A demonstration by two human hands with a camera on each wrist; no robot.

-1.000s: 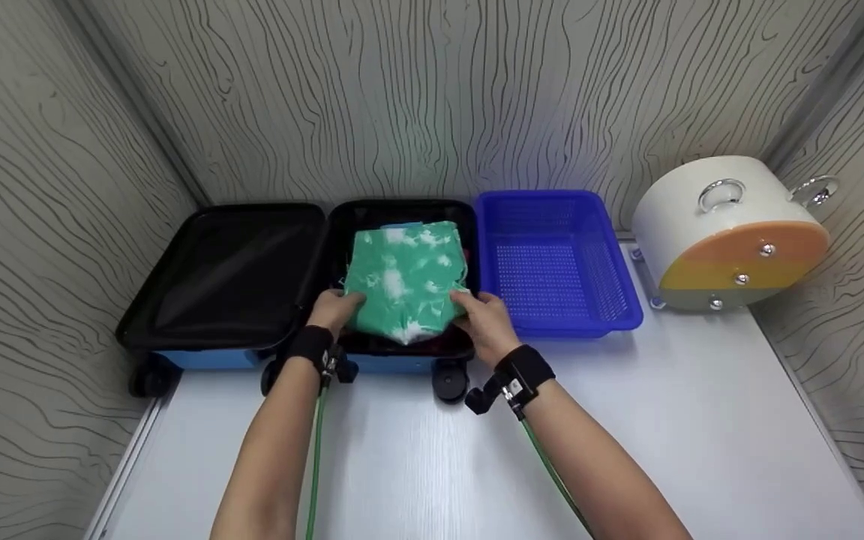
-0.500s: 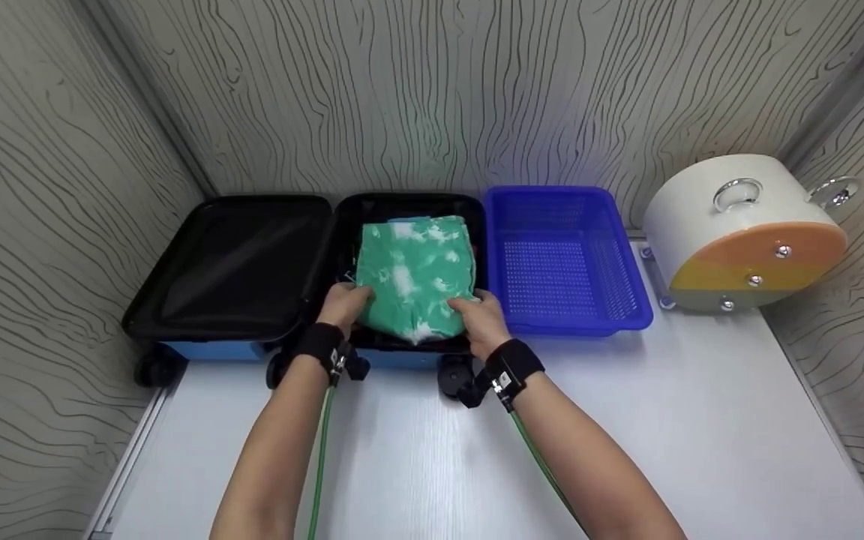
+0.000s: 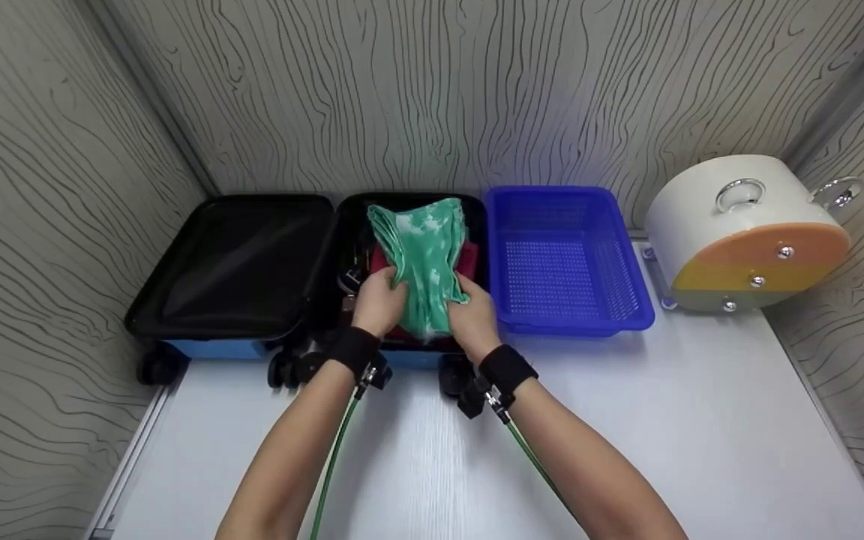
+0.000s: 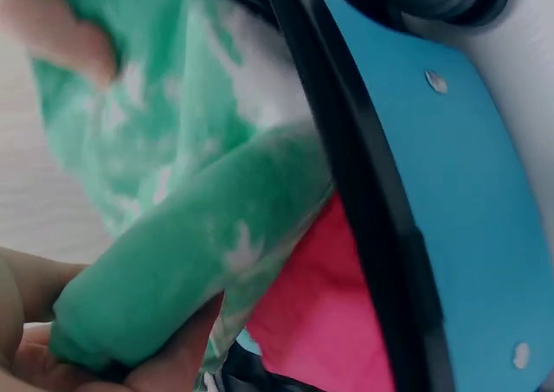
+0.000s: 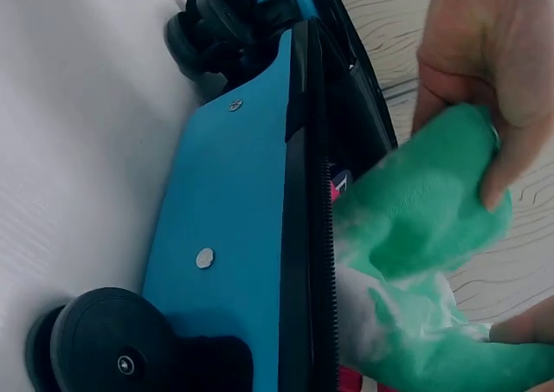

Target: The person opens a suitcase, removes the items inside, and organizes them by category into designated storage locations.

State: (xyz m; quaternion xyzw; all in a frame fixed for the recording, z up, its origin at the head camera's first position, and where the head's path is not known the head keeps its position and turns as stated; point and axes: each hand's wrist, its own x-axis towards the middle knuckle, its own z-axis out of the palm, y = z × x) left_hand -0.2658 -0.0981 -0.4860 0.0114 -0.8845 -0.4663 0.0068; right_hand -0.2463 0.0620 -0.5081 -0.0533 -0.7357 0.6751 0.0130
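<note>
White table point(image 3: 432, 457), patterned panels behind and to the sides. On it, a suitcase point(image 3: 233, 262) laid open flat: black lining, blue shell; left half shows dark lining, right half holds things. Far right, a drum-shaped container point(image 3: 747, 225) with a striped front and round handles. Between the two, a blue basket point(image 3: 552, 281), close against the suitcase.

Green-and-white cloth point(image 3: 430, 255) is over the suitcase's right half, gathered narrow in the middle, far end flaring. Red cloth point(image 3: 468, 260) lies beneath; whether the two touch, cannot tell. Small dark items by the left hand, too unclear to name.

Left hand point(image 3: 381, 304) pinches the cloth's left side, the right hand point(image 3: 475, 319) its right side; both grips sit toward the near end.

Handling, as judged: bring both sides in evenly, smooth the flared end before creasing, and keep the lower layer out of the grip so the red cloth isn't dragged.
</note>
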